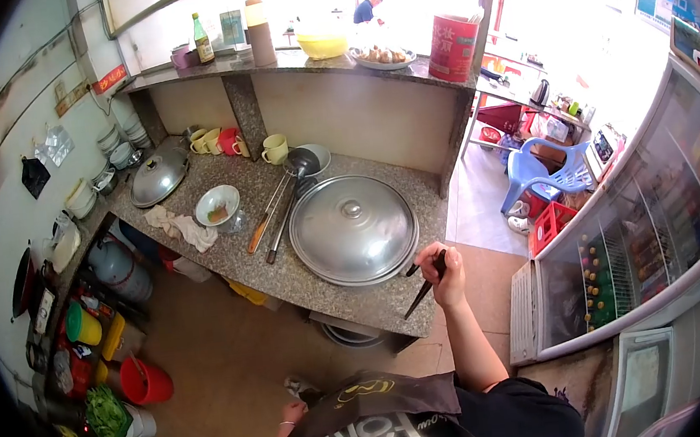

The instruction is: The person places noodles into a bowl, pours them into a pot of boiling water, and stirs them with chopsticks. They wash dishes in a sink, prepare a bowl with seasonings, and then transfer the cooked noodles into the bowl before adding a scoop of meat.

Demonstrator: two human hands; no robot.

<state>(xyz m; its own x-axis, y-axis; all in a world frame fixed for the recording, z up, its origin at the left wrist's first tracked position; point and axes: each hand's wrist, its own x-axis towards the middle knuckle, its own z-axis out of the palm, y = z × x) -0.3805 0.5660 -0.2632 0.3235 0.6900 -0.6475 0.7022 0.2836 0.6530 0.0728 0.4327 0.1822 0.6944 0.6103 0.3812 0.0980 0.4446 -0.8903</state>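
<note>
My right hand (pixel 442 273) is closed around dark chopsticks (pixel 419 298), beside the right rim of a large pan covered by a domed metal lid (pixel 353 226). The chopsticks slant down to the left over the counter's edge. My left hand (pixel 295 412) hangs low by my apron (pixel 368 402), away from the counter; its fingers are too small to make out. Left of the lid lie a black ladle (pixel 301 162) and a wooden-handled strainer (pixel 259 231). A white bowl (pixel 217 206) with some food in it stands farther left.
A cloth (pixel 186 227), a smaller lidded pan (pixel 159 176) and yellow mugs (pixel 274 149) share the stone counter (pixel 324 301). On the shelf above are bottles, a plate of food (pixel 383 55) and a red tub (pixel 453 47). A drinks fridge (pixel 645 224) stands right.
</note>
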